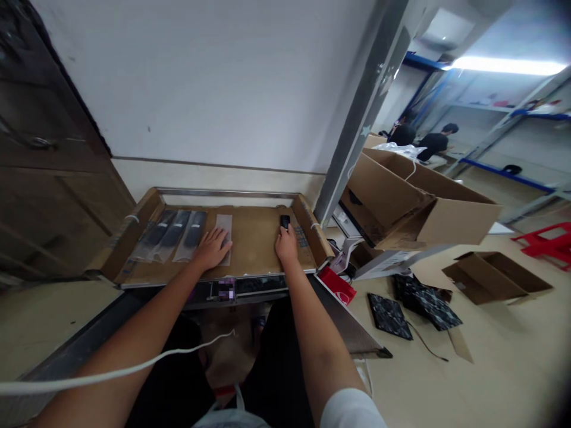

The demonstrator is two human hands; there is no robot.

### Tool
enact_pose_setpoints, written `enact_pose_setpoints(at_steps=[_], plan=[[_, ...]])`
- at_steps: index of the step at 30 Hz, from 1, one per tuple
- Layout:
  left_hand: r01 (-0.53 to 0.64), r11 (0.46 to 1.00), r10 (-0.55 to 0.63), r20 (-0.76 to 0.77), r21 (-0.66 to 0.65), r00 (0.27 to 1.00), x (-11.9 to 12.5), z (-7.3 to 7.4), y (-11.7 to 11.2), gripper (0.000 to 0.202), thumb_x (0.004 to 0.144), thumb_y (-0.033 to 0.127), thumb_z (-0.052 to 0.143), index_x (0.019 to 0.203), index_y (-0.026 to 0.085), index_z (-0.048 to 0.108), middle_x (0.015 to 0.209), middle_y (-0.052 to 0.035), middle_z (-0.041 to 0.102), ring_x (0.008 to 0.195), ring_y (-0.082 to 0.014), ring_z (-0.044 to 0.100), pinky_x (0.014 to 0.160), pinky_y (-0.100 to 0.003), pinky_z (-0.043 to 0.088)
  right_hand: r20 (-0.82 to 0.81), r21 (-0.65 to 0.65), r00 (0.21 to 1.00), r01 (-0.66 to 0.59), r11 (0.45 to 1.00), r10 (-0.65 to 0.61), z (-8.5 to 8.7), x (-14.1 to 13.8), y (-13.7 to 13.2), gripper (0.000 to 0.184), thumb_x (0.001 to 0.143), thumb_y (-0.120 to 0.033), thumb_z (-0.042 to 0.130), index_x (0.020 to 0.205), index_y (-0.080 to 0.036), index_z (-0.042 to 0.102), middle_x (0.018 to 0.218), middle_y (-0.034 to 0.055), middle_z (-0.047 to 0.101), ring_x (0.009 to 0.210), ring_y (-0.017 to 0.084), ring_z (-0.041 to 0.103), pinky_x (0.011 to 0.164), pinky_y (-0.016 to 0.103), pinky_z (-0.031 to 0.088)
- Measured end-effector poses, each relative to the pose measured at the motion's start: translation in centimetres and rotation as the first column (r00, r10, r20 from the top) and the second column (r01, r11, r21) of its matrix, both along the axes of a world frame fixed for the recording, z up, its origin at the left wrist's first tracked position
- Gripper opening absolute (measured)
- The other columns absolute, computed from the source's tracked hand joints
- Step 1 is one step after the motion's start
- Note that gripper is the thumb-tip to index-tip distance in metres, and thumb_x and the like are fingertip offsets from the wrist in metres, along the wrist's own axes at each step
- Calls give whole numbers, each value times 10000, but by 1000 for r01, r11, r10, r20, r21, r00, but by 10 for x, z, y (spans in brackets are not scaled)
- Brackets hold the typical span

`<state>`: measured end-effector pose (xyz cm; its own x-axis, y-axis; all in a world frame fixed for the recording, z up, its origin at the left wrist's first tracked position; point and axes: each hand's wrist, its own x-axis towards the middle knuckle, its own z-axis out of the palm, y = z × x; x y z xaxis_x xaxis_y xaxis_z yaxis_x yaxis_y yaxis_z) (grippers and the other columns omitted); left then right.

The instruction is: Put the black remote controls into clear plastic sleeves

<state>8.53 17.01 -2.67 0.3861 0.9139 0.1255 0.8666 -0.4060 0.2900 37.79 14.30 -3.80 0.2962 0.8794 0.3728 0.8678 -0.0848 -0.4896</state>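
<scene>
My left hand (212,248) lies flat with fingers spread on a clear plastic sleeve (224,226) on the cardboard-lined tray (254,244). My right hand (286,242) reaches to the tray's right side, its fingers closed on a small black device (284,222). Three bagged black items (175,234) lie side by side to the left of my left hand.
A large open cardboard box (414,199) stands to the right of the tray, beside a grey post (357,113). Black patterned sheets (410,303), a red packet (338,286) and a smaller box (495,276) lie on the floor. People sit far back right (423,139). A white cable (134,365) crosses my lap.
</scene>
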Motion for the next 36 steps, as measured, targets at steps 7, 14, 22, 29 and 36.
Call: enact_pose_setpoints(at_steps=[7, 14, 22, 29, 36], plan=[[7, 1000, -7, 2, 27, 1000, -1, -4, 5, 608, 1036, 471, 321, 1508, 135, 503, 1635, -151, 402, 1548, -303, 309, 1276, -521, 221, 87, -26, 996, 36, 999, -34, 0, 23, 4, 416, 980, -93, 395, 1172, -121, 763, 1484, 174, 572, 1392, 278, 504, 1154, 388, 388], [12, 999, -13, 24, 30, 1000, -2, -4, 5, 585, 1032, 463, 340, 1495, 159, 526, 1623, -129, 429, 1536, -297, 336, 1276, -512, 233, 171, -29, 984, 64, 998, -59, 9, 35, 13, 433, 1000, -96, 376, 1195, -113, 762, 1448, 174, 605, 1379, 293, 500, 1157, 396, 367], [11, 999, -12, 36, 32, 999, -1, -2, 5, 560, 1034, 440, 368, 1486, 155, 536, 1608, -134, 451, 1529, -294, 348, 1272, -515, 244, 335, -51, 939, 101, 994, -78, 18, 32, 14, 427, 986, -50, 388, 1125, -139, 783, 1337, 168, 677, 1387, 328, 461, 1132, 438, 340], [9, 999, -11, 55, 40, 998, -3, -9, 9, 560, 1033, 446, 351, 1465, 153, 555, 1600, -146, 458, 1524, -302, 353, 1270, -529, 237, 402, 22, 915, 18, 1000, -26, 17, 25, -6, 392, 986, -66, 399, 1139, -139, 753, 1337, 175, 662, 1369, 347, 439, 1197, 499, 237], [30, 1000, -30, 71, 1, 997, -3, -12, 10, 586, 1016, 466, 366, 1474, 140, 529, 1621, -161, 423, 1537, -317, 318, 1272, -560, 194, 399, 104, 916, -79, 991, 31, 12, 5, -30, 290, 949, -58, 480, 1106, -103, 719, 1281, 189, 661, 1316, 321, 453, 1164, 447, 306]])
